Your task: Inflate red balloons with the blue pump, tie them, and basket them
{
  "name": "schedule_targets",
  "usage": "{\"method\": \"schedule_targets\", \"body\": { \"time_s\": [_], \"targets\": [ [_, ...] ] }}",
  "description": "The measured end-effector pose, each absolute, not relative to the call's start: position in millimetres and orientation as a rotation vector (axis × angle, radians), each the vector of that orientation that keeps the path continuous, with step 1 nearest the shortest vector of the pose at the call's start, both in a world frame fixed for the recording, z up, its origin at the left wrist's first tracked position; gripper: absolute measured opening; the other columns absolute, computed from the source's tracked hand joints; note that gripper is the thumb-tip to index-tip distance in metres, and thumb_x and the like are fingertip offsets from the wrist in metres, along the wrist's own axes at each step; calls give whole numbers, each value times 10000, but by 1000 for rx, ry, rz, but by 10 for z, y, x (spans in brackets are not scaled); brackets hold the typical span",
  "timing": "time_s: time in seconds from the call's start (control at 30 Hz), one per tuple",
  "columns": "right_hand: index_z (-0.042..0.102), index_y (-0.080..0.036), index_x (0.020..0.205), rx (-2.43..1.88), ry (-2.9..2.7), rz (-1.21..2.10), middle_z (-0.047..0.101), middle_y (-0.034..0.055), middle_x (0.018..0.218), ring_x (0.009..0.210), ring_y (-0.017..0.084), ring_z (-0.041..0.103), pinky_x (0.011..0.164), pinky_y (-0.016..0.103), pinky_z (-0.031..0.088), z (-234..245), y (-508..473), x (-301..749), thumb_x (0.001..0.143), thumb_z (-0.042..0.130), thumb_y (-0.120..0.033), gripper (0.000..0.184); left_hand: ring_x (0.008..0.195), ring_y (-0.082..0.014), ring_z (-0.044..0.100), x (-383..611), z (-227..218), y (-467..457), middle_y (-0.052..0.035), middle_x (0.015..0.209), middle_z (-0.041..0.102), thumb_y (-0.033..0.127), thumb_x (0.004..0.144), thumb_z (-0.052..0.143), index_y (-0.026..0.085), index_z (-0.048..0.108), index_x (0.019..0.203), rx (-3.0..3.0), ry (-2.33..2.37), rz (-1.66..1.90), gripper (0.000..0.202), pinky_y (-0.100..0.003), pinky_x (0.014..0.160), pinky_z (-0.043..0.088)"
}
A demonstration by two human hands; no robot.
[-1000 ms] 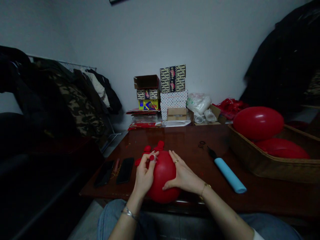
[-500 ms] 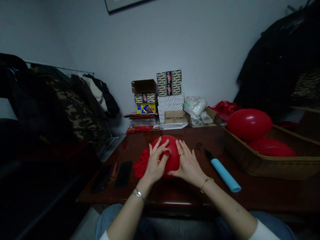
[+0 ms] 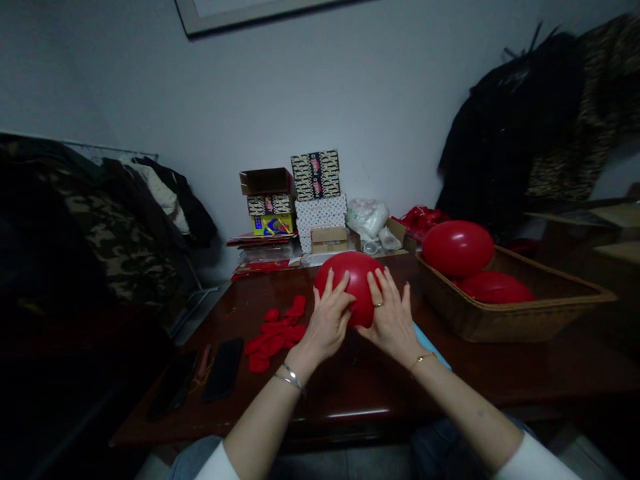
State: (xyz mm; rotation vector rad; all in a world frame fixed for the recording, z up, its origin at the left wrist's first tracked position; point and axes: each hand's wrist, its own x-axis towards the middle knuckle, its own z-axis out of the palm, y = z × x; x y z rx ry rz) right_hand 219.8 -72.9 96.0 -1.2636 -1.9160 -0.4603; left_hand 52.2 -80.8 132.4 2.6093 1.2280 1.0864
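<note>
An inflated red balloon (image 3: 354, 280) is held up over the dark wooden table (image 3: 350, 393) between both my hands. My left hand (image 3: 327, 320) cups its left side with fingers spread against it. My right hand (image 3: 393, 317), with a ring on it, presses the right side. A pile of flat, uninflated red balloons (image 3: 275, 330) lies on the table left of my hands. A light blue hand pump (image 3: 430, 347) lies mostly hidden behind my right hand.
A wicker basket (image 3: 500, 320) at the right holds two inflated red balloons (image 3: 457, 248). Two dark phones (image 3: 220, 368) lie near the table's left front edge. Stacked boxes (image 3: 305, 207) and bags stand against the wall. Coats hang at both sides.
Both hands have lifted the balloon off the table and carried it forward and to the right, towards the basket. The view has tilted up and swung.
</note>
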Motion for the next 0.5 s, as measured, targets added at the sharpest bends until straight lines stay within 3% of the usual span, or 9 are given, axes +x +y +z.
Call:
{"method": "schedule_targets", "body": {
  "time_s": [0.5],
  "targets": [
    [68, -143, 1441, -1437, -1696, -711, 174, 199, 1491, 1380, 343, 104, 1040, 648, 107, 1117, -732, 3077, 741, 607, -413, 924, 1397, -218, 104, 1398, 1451, -484, -83, 1481, 299, 128, 896, 387, 213, 511, 1024, 2710, 810, 1219, 197, -568, 1084, 177]
  ]
}}
